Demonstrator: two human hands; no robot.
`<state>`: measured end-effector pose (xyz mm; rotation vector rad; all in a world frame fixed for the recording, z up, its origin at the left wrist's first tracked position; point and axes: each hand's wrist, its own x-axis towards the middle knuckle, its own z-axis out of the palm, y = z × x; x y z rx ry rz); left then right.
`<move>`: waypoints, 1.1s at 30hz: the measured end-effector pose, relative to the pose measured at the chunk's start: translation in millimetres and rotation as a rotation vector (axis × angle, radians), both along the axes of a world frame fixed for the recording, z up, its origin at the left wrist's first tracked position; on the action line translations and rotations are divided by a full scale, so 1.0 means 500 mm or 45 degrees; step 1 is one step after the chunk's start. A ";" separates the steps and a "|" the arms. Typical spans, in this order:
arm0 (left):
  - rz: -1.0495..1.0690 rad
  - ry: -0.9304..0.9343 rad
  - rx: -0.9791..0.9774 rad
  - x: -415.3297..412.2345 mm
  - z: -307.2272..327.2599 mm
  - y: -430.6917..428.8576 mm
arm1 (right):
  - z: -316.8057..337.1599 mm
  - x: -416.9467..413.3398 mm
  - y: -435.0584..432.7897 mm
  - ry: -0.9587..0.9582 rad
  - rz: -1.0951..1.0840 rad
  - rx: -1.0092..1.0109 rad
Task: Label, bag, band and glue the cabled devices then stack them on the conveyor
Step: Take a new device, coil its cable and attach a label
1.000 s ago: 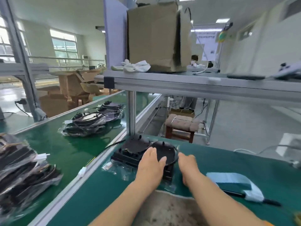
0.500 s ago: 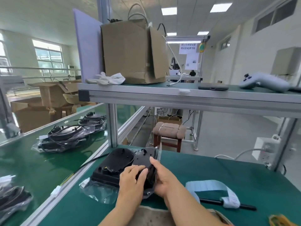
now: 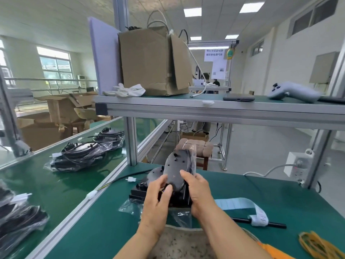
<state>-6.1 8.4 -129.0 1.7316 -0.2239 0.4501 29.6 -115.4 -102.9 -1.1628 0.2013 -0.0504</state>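
Observation:
A black cabled device [image 3: 177,166] in a clear plastic bag stands tilted up on its edge above the green bench [image 3: 104,227]. My left hand [image 3: 158,199] grips its lower left side, and my right hand [image 3: 197,191] holds its right side with the thumb on its face. A second black device [image 3: 143,186] lies flat behind my left hand on a clear bag [image 3: 130,207]. Its cable with a white connector [image 3: 131,179] trails left. Bagged devices [image 3: 80,156] lie stacked on the green conveyor [image 3: 56,189], with more at the left edge [image 3: 20,219].
A light blue label strip [image 3: 240,204] and a black pen [image 3: 261,222] lie right of my hands. Yellow rubber bands [image 3: 317,245] sit at the bottom right. An aluminium shelf [image 3: 205,109] overhead carries a cardboard box [image 3: 151,62], white gloves, a phone and a controller. A socket box [image 3: 298,165] hangs on the right post.
Both hands went from resting on the flat devices to gripping one and tipping it upright off the bench. The camera view has risen and shifted left to right.

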 end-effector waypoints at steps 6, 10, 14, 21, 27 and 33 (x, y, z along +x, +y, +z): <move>0.098 0.217 0.287 -0.004 -0.034 0.011 | 0.003 -0.027 -0.027 -0.029 -0.120 -0.157; 0.239 0.112 0.616 0.012 -0.035 0.013 | -0.010 -0.045 -0.048 0.003 -0.140 -0.200; 0.483 0.270 0.840 0.040 -0.022 0.029 | -0.021 -0.060 -0.076 0.039 -0.165 -0.182; 0.127 0.773 0.748 0.090 -0.007 0.028 | -0.036 -0.074 -0.106 0.055 -0.151 -0.116; 0.240 0.627 0.644 0.081 -0.031 0.023 | -0.035 -0.079 -0.110 0.104 -0.152 -0.091; 0.320 0.564 0.281 0.075 -0.032 0.057 | -0.032 -0.075 -0.114 0.163 -0.214 0.013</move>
